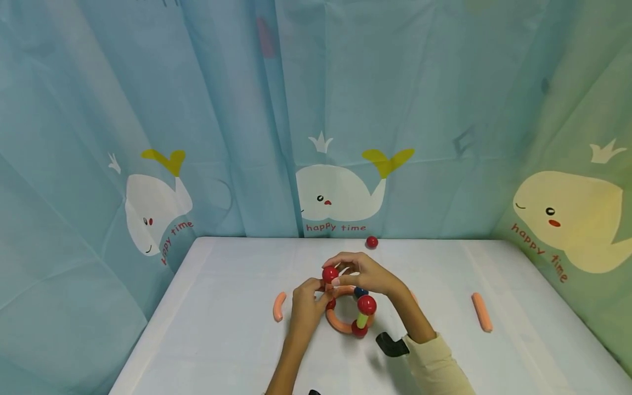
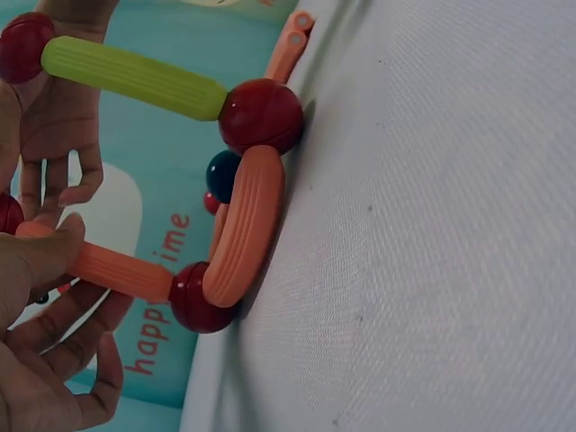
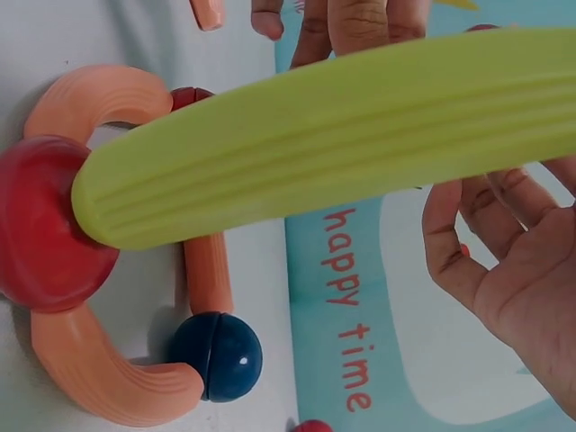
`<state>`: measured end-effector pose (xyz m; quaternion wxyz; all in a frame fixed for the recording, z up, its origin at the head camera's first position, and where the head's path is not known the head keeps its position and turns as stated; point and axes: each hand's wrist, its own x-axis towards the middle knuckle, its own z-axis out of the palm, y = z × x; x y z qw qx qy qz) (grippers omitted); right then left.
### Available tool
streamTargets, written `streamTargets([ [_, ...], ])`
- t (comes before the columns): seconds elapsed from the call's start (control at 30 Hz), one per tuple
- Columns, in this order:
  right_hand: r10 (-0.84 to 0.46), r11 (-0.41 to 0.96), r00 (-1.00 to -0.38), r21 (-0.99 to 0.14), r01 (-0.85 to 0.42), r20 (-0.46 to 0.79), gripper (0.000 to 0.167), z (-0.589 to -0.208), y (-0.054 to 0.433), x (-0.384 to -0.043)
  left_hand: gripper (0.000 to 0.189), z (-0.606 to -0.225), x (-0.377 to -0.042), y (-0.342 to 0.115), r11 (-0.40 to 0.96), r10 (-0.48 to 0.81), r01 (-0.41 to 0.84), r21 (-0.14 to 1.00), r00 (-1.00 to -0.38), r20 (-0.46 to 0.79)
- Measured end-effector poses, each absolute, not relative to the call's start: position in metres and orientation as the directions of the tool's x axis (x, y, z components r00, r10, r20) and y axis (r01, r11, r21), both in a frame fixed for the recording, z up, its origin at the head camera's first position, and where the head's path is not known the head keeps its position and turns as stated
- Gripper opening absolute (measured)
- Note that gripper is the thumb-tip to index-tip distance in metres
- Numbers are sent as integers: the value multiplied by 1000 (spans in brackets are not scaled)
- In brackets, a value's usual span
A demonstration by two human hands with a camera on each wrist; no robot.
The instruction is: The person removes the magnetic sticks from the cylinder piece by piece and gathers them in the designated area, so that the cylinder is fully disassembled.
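Note:
Orange curved sticks (image 1: 339,322) link red balls and a blue ball (image 3: 216,356) into a ring on the table. From a red ball (image 2: 261,115) in the ring rises a green stick (image 2: 135,77), topped by another red ball (image 1: 367,305). On the ring's left side, an orange stick (image 2: 126,273) stands up from a second red ball (image 2: 200,299). My left hand (image 1: 306,308) pinches that stick near its top between thumb and fingers. My right hand (image 1: 369,274) holds a red ball (image 1: 330,274) at the stick's upper end. In the right wrist view the green stick covers this contact.
A loose red ball (image 1: 372,242) lies at the table's back edge. A short curved orange stick (image 1: 279,306) is left of my left hand, and a straight orange stick (image 1: 481,312) lies far right. A whale-print curtain (image 1: 424,99) hangs behind the table (image 1: 212,351).

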<state>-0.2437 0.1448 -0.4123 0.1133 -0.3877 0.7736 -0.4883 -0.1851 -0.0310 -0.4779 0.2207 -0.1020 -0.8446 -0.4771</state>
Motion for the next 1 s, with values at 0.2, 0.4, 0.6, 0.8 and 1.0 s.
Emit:
streamTargets([
  [0.2, -705, 225, -678, -842, -491, 207, 30, -411, 145, -243, 9, -477, -184, -30, 529, -42, 393, 752, -873, 486],
  [0.4, -656, 212, -718, -856, -472, 234, 28, -413, 149, -247, 11, -476, -184, -29, 512, -23, 400, 760, -878, 478],
  [0.6, -466, 268, -861, -895, -355, 202, 36, -415, 162, -254, 21, -475, -182, -28, 527, 3, 337, 781, -919, 395],
  [0.8, -248, 308, -953, -919, -247, 173, 44, -425, 189, -271, 23, -474, -181, -27, 533, -2, 327, 780, -922, 387],
  [1.0, -38, 416, -995, -904, -96, 88, 50, -440, 217, -297, 24, -476, -182, -27, 545, -22, 317, 776, -920, 392],
])
